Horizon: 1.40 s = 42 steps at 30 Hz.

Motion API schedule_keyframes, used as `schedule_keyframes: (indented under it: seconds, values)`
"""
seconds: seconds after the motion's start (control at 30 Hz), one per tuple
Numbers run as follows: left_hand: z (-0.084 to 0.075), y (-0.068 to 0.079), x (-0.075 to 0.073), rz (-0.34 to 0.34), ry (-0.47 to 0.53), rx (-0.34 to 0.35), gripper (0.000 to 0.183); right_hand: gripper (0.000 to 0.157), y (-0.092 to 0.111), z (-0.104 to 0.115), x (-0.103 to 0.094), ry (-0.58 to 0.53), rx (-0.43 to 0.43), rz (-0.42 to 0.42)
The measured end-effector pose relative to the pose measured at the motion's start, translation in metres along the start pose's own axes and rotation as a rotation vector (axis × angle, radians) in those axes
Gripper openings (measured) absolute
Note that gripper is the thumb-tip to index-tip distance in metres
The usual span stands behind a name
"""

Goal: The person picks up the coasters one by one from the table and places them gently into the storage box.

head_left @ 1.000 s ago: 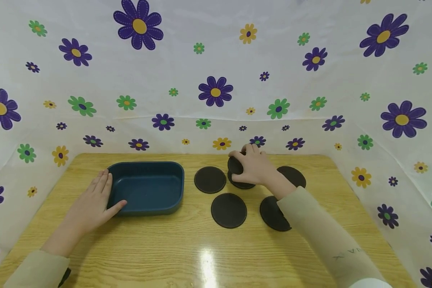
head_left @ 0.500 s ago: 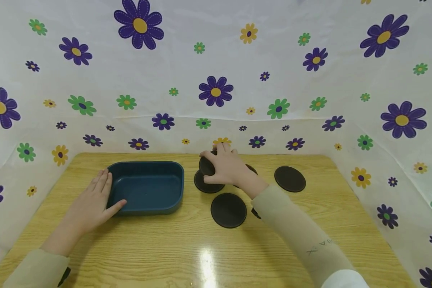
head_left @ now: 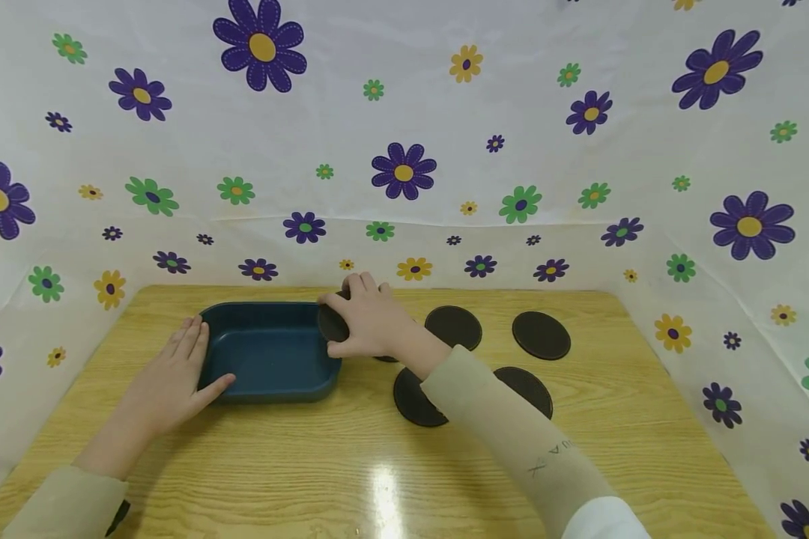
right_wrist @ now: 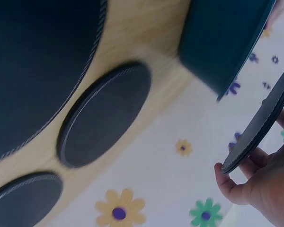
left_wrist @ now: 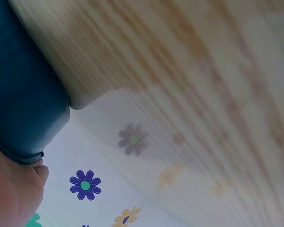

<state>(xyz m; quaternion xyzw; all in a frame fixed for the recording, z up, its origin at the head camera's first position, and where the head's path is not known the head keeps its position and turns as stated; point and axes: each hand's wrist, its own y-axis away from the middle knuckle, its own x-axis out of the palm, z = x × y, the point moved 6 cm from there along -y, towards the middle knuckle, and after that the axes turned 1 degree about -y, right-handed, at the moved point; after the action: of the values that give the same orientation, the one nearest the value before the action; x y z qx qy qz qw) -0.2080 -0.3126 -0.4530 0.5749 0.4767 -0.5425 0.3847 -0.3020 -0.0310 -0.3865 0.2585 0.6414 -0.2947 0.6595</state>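
A dark blue rectangular bin (head_left: 270, 397) stands at the left of the table. My left hand (head_left: 168, 374) rests on its left side, fingers straight together along the rim and thumb spread over the near edge. By the bin's right rim, my right hand (head_left: 374, 318) grips a round black coaster (head_left: 332, 322) by its edge, tilted. The right wrist view shows that coaster (right_wrist: 260, 123) pinched between thumb and fingers, apart from the table. Under the right forearm lies another black coaster (head_left: 418, 400), partly covered; one more beneath the hand is almost hidden.
More black coasters lie flat to the right: a back-middle coaster (head_left: 453, 327), a far-right coaster (head_left: 541, 335) and a near-right coaster (head_left: 526, 391) partly behind the sleeve. A flowered white cloth (head_left: 404, 105) hangs around the wooden table (head_left: 276, 471).
My right hand has moved left with the coaster, from above the back-middle coaster, past the one beside the bin, to the bin's right rim. The left hand stays put.
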Motion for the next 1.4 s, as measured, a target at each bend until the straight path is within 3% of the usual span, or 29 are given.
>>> schedule_keyframes:
  seconds: [0.33,0.57,1.13,1.4]
  values:
    - [0.002,0.003,0.001,-0.006,0.004,-0.004,0.105,0.074,-0.018,0.049,0.016,0.041,-0.095,0.045]
    - [0.001,0.002,0.0,0.003,0.003,-0.015,0.106,0.074,-0.027,0.067,0.026,0.101,-0.129,0.056]
    - [-0.001,0.0,0.001,-0.014,0.001,-0.009,0.105,0.072,-0.032,0.072,0.04,0.126,-0.129,0.058]
    - [-0.001,0.0,0.0,-0.042,0.003,0.001,0.104,0.074,-0.027,0.065,0.034,0.148,-0.131,0.047]
